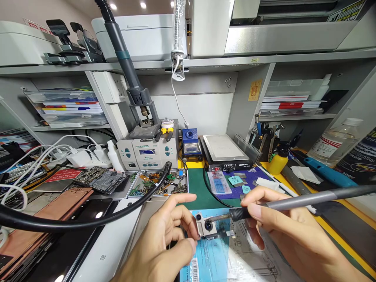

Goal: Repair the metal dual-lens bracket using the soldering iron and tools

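Note:
My right hand (282, 223) grips a soldering iron (293, 199) like a pen. Its metal tip reaches left onto a dual-lens phone camera module (208, 226), ending between the two lenses. My left hand (167, 239) curls its middle fingers against the module's left edge, with the index finger stretched out above and the thumb just below. A short flex cable (226, 233) sticks out from the module's lower right. Beneath it lies a blue printed packet (205, 256), partly hidden by both hands.
Behind stand a grey soldering station (148, 152), a hot plate (226, 150) and a tray (188, 184) of circuit parts. A thick black hose (117, 221) crosses the left side over phone parts (38, 227). A yellow bottle (277, 160) and a clear bottle (335, 137) stand right.

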Available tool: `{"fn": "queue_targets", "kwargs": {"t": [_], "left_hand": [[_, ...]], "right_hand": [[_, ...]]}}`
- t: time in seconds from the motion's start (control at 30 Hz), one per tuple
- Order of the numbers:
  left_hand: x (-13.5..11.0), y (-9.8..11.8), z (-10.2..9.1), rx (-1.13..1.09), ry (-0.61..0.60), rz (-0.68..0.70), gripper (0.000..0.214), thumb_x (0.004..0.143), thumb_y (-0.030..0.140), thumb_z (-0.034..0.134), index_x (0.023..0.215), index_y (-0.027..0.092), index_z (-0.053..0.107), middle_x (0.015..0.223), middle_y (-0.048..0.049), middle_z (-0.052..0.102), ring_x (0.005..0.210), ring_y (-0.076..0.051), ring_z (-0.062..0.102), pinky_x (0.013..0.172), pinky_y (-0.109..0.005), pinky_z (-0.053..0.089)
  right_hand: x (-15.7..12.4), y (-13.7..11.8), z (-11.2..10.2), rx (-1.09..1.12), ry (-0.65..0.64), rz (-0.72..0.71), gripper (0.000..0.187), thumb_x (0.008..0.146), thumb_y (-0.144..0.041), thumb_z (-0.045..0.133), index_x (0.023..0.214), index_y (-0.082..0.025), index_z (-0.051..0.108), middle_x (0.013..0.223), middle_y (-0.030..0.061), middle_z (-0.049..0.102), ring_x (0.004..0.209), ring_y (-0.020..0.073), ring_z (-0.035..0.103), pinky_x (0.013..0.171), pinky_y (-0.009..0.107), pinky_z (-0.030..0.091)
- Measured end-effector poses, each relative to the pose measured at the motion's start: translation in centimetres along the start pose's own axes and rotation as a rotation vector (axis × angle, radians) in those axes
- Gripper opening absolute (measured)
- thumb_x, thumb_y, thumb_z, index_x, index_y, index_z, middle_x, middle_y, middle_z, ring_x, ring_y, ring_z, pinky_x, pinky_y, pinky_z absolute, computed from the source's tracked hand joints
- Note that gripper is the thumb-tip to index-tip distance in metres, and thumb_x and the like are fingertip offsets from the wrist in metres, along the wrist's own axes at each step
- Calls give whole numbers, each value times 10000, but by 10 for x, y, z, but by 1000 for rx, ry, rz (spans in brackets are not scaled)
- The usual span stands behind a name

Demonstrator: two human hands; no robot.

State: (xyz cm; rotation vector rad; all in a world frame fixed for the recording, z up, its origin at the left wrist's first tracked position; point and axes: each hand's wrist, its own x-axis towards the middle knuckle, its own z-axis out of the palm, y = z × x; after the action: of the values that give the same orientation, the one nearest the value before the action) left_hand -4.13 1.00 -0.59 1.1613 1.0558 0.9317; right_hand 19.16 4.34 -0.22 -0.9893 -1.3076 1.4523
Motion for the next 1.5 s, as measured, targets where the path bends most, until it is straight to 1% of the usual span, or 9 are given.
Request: {"fn": "queue_targets", "kwargs": {"t": [0.13,0.27,0.43,0.63,0.73,0.97,1.1,1.27,1.5], "left_hand": [[0,0,0,-5,-3,2,556,722,177,609,1235,242,407,885,-13,575,746,-180,542,566,-297,454],[-1,1,1,-3,12,-8,530,698,182,631,1189,244,442,814,10,555,717,-167,534,569,-293,445],[-1,2,3,-26,26,9,522,680,190,637,1166,234,452,855,-5,574,729,-167,538,562,-290,450],[-2,2,7,29,75,34,448,755,306,679,1145,204,483,948,-41,586,800,-171,558,614,-297,435],[-3,3,9,73,78,41,442,780,347,679,1154,195,499,995,-59,603,767,-157,559,623,-302,440],[0,1,11,130,81,72,397,817,354,648,1157,182,536,816,-19,581,675,-143,549,593,-285,450],[0,0,12,79,96,46,388,806,385,663,1116,177,553,807,-9,543,650,-135,534,514,-245,462],[0,1,12,69,127,30,391,791,402,669,1088,177,549,801,1,542,591,-101,508,497,-223,471],[1,-1,12,56,134,57,376,783,406,673,1052,161,578,756,19,516,556,-90,497,466,-213,455]], "right_hand": [[-1,0,1,4,5,1,232,808,-410,714,797,-182,671,544,-21,499,522,135,475,472,246,415],[-1,0,0,-14,-3,-3,242,809,-416,709,778,-180,662,550,-18,508,513,134,475,469,249,408],[-2,-5,3,-33,16,7,269,798,-445,709,773,-183,653,557,-17,514,509,137,481,479,258,407],[-1,-1,1,-3,-6,7,236,806,-419,712,787,-189,664,562,-15,528,517,127,475,477,239,404],[0,2,-2,4,-26,8,212,823,-399,702,785,-194,664,560,-18,533,517,123,477,482,234,406],[1,0,-1,11,-32,21,206,834,-393,697,785,-196,665,568,-19,541,518,117,481,492,228,407],[0,2,-2,17,-34,24,213,839,-400,687,780,-197,663,574,-17,545,515,121,493,484,229,407],[1,5,-6,-12,-40,-3,244,805,-448,697,798,-205,674,576,-8,560,506,135,499,472,243,413],[-1,-4,4,-3,20,14,273,779,-473,714,755,-206,666,561,-8,529,512,136,469,478,250,409]]}}
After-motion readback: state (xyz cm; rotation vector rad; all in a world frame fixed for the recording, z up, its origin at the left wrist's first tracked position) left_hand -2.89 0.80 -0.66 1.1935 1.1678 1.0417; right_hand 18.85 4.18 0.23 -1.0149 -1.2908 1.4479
